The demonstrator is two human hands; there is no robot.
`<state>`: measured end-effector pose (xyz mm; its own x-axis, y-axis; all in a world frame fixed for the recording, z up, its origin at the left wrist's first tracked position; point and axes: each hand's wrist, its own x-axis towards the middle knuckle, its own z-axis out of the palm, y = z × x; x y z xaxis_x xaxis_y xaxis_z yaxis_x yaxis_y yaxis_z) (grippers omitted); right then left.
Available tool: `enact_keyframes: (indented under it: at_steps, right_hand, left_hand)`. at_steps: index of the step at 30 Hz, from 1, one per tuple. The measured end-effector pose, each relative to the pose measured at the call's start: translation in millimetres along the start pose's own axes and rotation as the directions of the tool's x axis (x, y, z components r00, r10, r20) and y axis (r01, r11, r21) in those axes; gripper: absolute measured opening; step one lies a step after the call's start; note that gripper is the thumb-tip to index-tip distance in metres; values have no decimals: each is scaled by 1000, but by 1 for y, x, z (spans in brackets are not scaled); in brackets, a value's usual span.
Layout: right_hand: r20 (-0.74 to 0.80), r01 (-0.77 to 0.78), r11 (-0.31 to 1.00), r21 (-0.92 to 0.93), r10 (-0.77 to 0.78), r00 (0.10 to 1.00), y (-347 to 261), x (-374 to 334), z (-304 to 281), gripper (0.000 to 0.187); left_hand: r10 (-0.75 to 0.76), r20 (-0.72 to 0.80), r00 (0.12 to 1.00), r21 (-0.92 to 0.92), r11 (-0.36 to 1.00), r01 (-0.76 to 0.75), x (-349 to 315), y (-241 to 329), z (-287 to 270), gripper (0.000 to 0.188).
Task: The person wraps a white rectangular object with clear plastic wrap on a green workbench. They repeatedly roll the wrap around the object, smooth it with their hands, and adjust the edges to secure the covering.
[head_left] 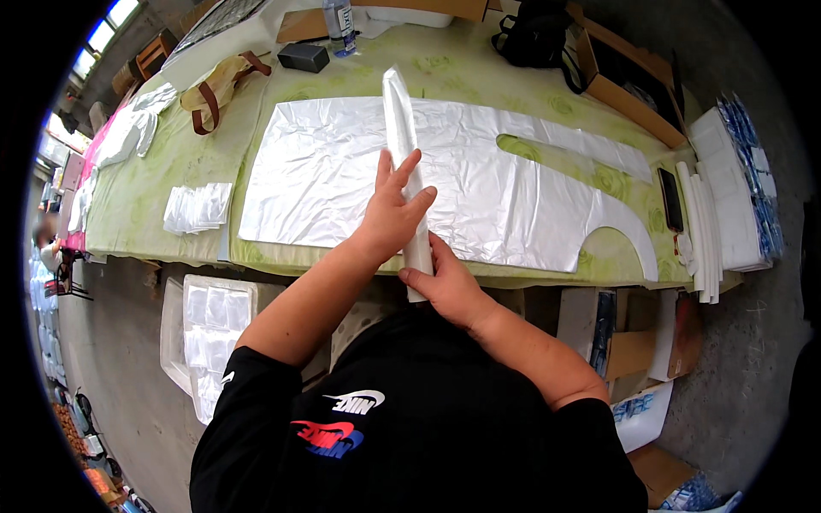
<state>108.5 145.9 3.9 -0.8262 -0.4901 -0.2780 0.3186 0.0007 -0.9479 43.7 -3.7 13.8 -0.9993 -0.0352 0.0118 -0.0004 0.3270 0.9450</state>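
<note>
My right hand (pixel 449 282) is wrapped round the lower end of a long, narrow white plastic roll (pixel 400 120), possibly a folded strip, held over the table's front edge. My left hand (pixel 395 209) lies against the middle of the roll with its fingers stretched and apart, hiding part of it. Behind both hands, a thin white plastic apron (pixel 325 171) is spread flat across the table. Its long slot and curved cut-out face right, and the green cloth shows through them.
A green patterned cloth (pixel 137 214) covers the table. Small folded plastic packets (pixel 197 208) lie left; a black phone (pixel 670 198) and white rolls (pixel 703 231) are right. A dark box (pixel 304 58), bottle (pixel 339 30), backpack (pixel 534 36) and carton (pixel 637 94) stand behind. Below left is a packet-filled bin (pixel 174 333).
</note>
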Motion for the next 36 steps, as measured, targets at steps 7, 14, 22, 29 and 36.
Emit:
enact_keyframes:
  at_steps: [7,14,22,29,36]
  right_hand:
    - [-56,50,999,-4,-50,997,7,-4,5,90]
    - [6,-109,992,-69,110,994,-17,-40,-22,100]
    - [36,-183,919,350,181,983,-11,-55,-34,87]
    - [208,-207,789,579,103,973,9,-62,-51,86]
    - [148,-167,928,333,123,981,-7,-61,-38,91]
  left_hand:
    - [-153,-71,986,-380,918,115,32,-11,2,70]
    - [-281,-104,954,-352,908,229,95,-5,-18,71]
    - [229,-63,971,-166,957,-237,75,-11,7,52]
    - [-317,-99,943,-843,531,90,67,-37,-7,89]
    - [-398,-133,908,-724,665,186,73,-5,6,82]
